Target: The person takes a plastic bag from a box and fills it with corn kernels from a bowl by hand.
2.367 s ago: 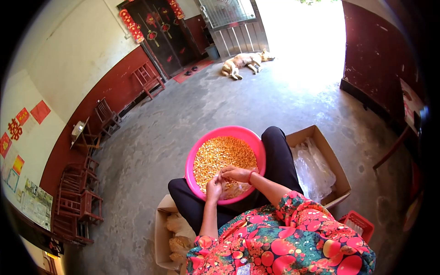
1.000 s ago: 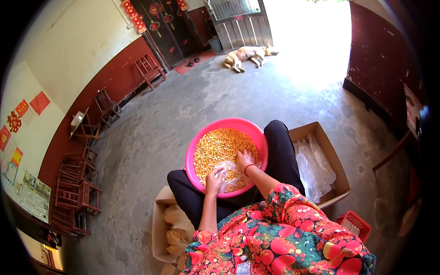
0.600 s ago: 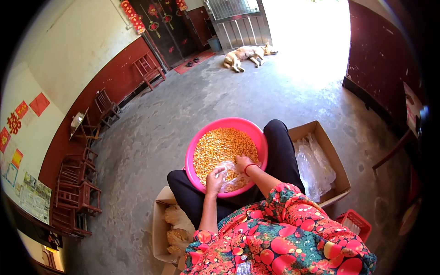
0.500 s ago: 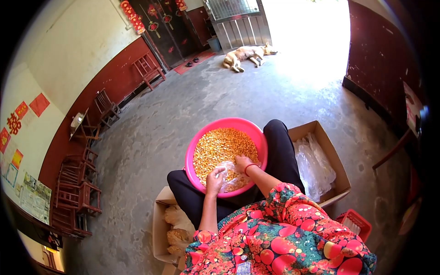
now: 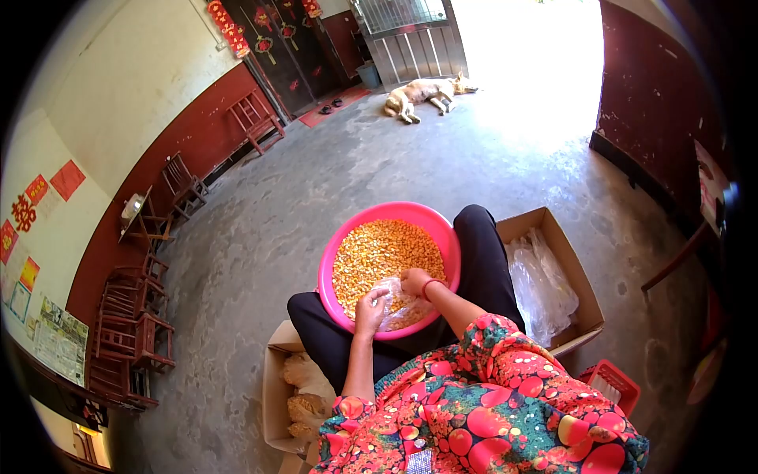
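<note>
A pink basin (image 5: pixel 325 261) of yellow-orange corn kernels (image 5: pixel 387 245) rests at my lap, between my legs. Over its near side, my left hand (image 5: pixel 369 310) grips a clear plastic bag (image 5: pixel 392 303) by its left edge. The bag hangs low over the kernels, and its lower part looks to have some in it. My right hand (image 5: pixel 416 282), with a red band at the wrist, is beside the upper right of the bag. Its fingers are curled and point down-left; what they hold is hidden.
A cardboard box (image 5: pixel 583 276) of clear plastic bags (image 5: pixel 541 288) stands at my right. Another box (image 5: pixel 272 387), with filled bags (image 5: pixel 306 407), is at my left. A red basket (image 5: pixel 620 383) sits behind right. A dog (image 5: pixel 422 96) lies by the doorway; wooden chairs (image 5: pixel 118 340) line the left wall.
My right hand has shifted slightly left and up, from over the kernels toward the bag's upper edge. My left hand and the bag have hardly moved.
</note>
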Available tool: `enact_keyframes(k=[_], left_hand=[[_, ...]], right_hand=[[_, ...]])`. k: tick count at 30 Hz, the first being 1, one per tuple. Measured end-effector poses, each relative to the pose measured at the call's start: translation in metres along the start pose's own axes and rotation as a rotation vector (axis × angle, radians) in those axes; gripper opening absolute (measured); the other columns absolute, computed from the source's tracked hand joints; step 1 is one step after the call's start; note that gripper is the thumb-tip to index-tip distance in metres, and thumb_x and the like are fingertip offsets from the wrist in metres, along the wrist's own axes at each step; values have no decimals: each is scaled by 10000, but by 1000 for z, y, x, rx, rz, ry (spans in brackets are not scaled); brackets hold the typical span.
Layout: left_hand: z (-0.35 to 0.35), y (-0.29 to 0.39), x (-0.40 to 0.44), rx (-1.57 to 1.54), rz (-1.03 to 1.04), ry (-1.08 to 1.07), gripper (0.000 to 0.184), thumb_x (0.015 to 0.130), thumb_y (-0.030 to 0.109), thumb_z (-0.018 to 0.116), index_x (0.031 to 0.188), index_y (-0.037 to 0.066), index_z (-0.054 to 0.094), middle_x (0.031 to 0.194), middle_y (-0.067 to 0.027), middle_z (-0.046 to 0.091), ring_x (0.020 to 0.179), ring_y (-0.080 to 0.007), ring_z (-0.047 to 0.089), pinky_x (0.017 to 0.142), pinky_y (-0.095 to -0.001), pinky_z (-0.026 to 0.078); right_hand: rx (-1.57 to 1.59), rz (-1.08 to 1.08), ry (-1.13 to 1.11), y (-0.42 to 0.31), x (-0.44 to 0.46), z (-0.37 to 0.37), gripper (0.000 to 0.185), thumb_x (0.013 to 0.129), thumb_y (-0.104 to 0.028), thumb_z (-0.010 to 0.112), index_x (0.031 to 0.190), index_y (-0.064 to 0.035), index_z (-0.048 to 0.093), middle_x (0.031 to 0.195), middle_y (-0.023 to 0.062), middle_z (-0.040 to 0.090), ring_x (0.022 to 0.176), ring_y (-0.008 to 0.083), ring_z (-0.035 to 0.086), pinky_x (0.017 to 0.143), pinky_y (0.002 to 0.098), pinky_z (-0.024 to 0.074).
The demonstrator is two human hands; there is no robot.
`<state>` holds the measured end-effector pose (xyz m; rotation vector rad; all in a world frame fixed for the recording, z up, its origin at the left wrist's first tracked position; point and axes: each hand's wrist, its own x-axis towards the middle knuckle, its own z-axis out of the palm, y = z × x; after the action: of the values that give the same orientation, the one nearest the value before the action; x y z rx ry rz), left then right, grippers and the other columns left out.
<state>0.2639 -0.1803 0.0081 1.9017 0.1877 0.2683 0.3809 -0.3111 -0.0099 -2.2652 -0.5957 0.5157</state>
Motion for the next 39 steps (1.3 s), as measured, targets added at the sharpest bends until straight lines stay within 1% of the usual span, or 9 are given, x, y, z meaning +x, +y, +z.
enact_keyframes(k=[4, 7, 11, 21, 23, 27, 28, 31, 39], left_hand=[[0, -2, 1, 5, -9, -29, 206, 773, 6, 476, 934, -27, 599, 883, -75, 607, 765, -107, 559, 718, -232, 448], [0, -3, 1, -4, -9, -30, 203, 775, 14, 483, 938, -33, 594, 893, -83, 606, 788, -118, 563, 736, -237, 449], [1, 3, 0, -3, 13, -19, 205, 775, 16, 488, 944, -38, 590, 906, -91, 607, 830, -125, 562, 760, -237, 443], [1, 11, -3, 12, 9, 31, 191, 756, 39, 515, 909, -23, 611, 868, -107, 630, 820, -155, 589, 765, -265, 443], [2, 9, -3, 3, 8, 33, 194, 756, 38, 516, 915, -23, 609, 876, -110, 628, 820, -157, 589, 762, -265, 444], [1, 7, -2, 17, 29, 40, 200, 757, 40, 519, 926, -26, 603, 896, -116, 623, 829, -159, 587, 765, -262, 442], [2, 19, -6, -13, -46, 44, 207, 758, 44, 520, 934, -29, 601, 888, -113, 622, 791, -147, 586, 713, -255, 456], [2, 7, -2, 39, 64, 78, 220, 758, 49, 521, 950, -28, 597, 876, -105, 620, 726, -126, 576, 629, -244, 465], [2, 16, -3, 11, -123, 86, 260, 746, 11, 473, 978, -38, 580, 882, -128, 623, 830, -179, 588, 731, -259, 445]], right_hand=[[497, 168, -33, -3, 0, -7, 225, 695, -196, 534, 844, -41, 602, 689, 79, 564, 548, 186, 532, 506, 312, 459], [975, 244, -40, -18, -18, -28, 207, 689, -201, 553, 813, -45, 607, 671, 73, 538, 573, 173, 527, 522, 325, 449], [1031, 291, 51, -21, -12, -34, 192, 680, -206, 551, 810, -77, 608, 780, 99, 554, 639, 228, 517, 557, 360, 428], [1517, 303, 306, -11, -10, -37, 137, 733, -245, 549, 758, -110, 538, 685, 18, 500, 616, 133, 461, 504, 268, 358], [1636, 73, 312, -7, -8, -35, 145, 746, -213, 557, 809, -84, 536, 666, 29, 510, 600, 131, 462, 492, 250, 365], [1811, -125, 14, -15, -12, -45, 191, 817, -222, 486, 883, -52, 542, 755, 44, 536, 693, 154, 520, 616, 270, 443], [1826, -182, -73, -15, -15, -46, 217, 837, -228, 464, 923, -42, 535, 826, 61, 530, 786, 168, 526, 719, 294, 458], [1817, -221, -263, -33, -28, -56, 213, 848, -207, 447, 936, -36, 538, 875, 75, 527, 848, 180, 526, 768, 301, 459], [1499, -342, -701, -39, -28, -39, 275, 847, -218, 461, 1021, -20, 537, 978, 60, 541, 928, 150, 505, 846, 287, 400]])
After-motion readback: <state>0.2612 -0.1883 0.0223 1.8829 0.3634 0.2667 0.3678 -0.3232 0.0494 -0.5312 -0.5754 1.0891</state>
